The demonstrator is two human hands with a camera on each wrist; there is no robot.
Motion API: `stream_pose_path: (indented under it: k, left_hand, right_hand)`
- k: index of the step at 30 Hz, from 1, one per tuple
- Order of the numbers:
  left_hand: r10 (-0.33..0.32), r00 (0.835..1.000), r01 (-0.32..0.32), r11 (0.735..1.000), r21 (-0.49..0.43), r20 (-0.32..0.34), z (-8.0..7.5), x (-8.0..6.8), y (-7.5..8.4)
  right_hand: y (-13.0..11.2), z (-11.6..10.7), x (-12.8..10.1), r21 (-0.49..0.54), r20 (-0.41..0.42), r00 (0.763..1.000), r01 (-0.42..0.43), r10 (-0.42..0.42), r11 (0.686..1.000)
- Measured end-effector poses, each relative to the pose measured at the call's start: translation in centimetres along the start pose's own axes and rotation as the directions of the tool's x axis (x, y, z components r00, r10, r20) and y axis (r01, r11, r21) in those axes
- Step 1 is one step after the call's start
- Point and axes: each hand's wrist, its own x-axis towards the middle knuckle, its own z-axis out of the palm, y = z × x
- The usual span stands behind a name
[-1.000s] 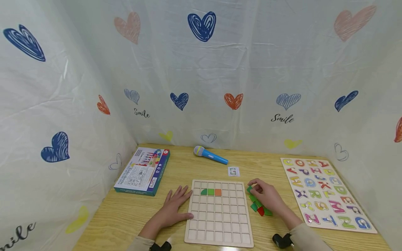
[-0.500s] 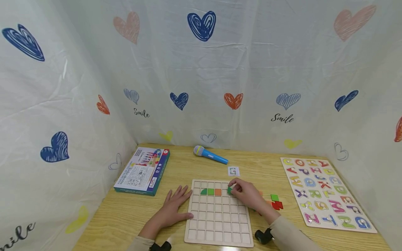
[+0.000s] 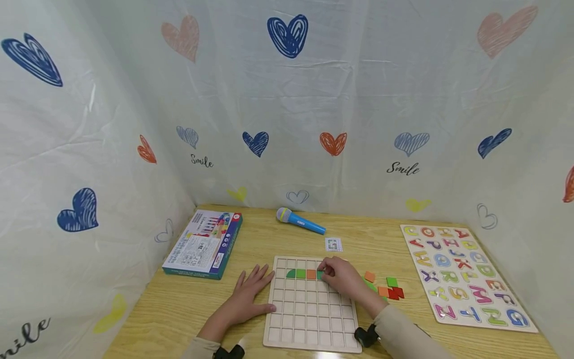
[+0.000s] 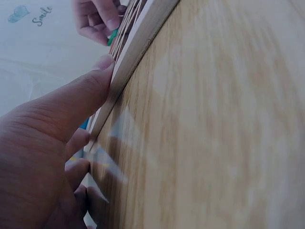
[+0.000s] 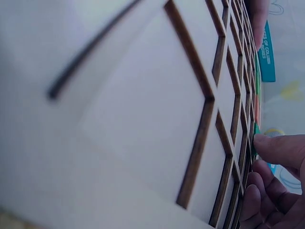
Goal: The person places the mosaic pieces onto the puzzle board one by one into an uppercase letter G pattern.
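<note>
On one gridded board (image 3: pixel 311 309) sit three tiles (image 3: pixel 301 274); right grip (image 3: pixel 344 277) pinches one green tile (image 3: pixel 320 275), left grip (image 3: pixel 244 301) wide

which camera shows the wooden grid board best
The head view: it shows nearly the whole board from above, though the right hand covers part of it. The left wrist view shows mostly its side edge, and the right wrist view shows squares close up, slanted and partly blurred.

Right hand (image 3: pixel 343 276) partly covers dark green tile (image 3: pixel 320 275); forearm (image 3: pixel 371 303) blocks some loose tiles (image 3: pixel 383 291) — count unclear. Card (image 3: pixel 333 244) print too small to read. Grid board (image 5: pixel 143 124) blurred up close in right wrist view — head view crops 2 sleeves (image 3: pixel 405 335).
</note>
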Motion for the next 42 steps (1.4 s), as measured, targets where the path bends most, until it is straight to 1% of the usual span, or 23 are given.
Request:
stream_pose_path:
  k: [8,16,20,24,31,42]
  left_hand:
    - [-0.003,1.0,0.003,1.0,0.005,-0.001,0.0,0.0,0.0]
    - [-0.008,1.0,0.008,1.0,0.003,0.005,0.1,0.1,-0.2]
    - [-0.008,1.0,0.008,1.0,0.004,0.007,0.1,0.2,-0.2]
    - [-0.007,1.0,0.006,1.0,0.006,0.007,0.1,0.2,-0.2]
    - [-0.011,1.0,0.011,1.0,0.01,0.004,0.0,0.1,0.0]
    - [-0.017,1.0,0.017,1.0,0.018,0.003,0.0,0.1,0.1]
  right_hand:
    - [-0.3,0.0,-0.1,-0.02,0.006,1.0,-0.003,0.003,1.0]
    - [0.0,-0.2,-0.5,0.007,-0.003,1.0,0.01,-0.01,1.0]
    - [0.4,-0.2,-0.9,0.01,-0.02,1.0,-0.008,0.008,1.0]
    - [0.8,-0.5,-1.6,0.007,-0.05,0.998,-0.047,0.047,0.999]
    - [1.6,-2.3,-3.1,-0.006,-0.091,0.988,-0.13,0.129,0.992]
    - [5.4,-5.7,-6.0,-0.029,-0.144,0.976,-0.166,0.161,0.986]
